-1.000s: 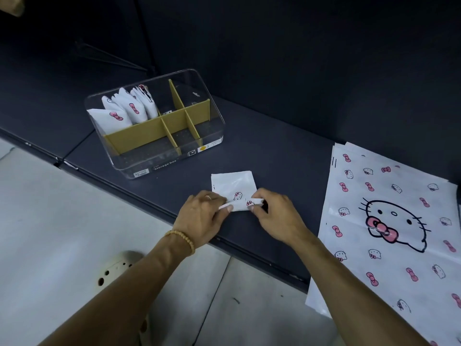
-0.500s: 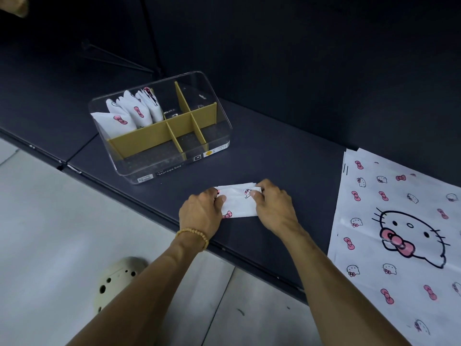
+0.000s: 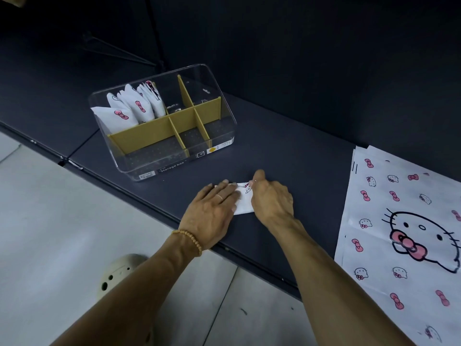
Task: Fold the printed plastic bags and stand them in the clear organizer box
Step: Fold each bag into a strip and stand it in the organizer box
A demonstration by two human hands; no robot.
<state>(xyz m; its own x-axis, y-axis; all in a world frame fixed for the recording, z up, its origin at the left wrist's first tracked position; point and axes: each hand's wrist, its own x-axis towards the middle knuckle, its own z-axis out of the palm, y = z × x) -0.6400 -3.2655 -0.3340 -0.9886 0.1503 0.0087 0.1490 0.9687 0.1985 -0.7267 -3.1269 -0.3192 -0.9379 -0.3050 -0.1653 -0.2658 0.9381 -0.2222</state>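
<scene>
Fold stage, late. Folded bag (image 3: pixel 244 201) now compact packet on dark shelf (image 3: pixel 287 158), smaller than second ago; flap turned down since. Left hand (image 3: pixel 214 208) flat, fingers straight, pressing packet's left part. Right hand (image 3: pixel 270 196) pinches far edge. Organizer box (image 3: pixel 224 113) behind, well apart, holds folded bags (image 3: pixel 129 108) in back-left compartment. Flat bag stack (image 3: pixel 404 221) waits right. Judgement: packet near ready for standing in box.

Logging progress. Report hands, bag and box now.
Left hand flat, pressing folded bag. Right hand pinching its top edge. Box behind, folded bags standing back left. Path clear.
</scene>
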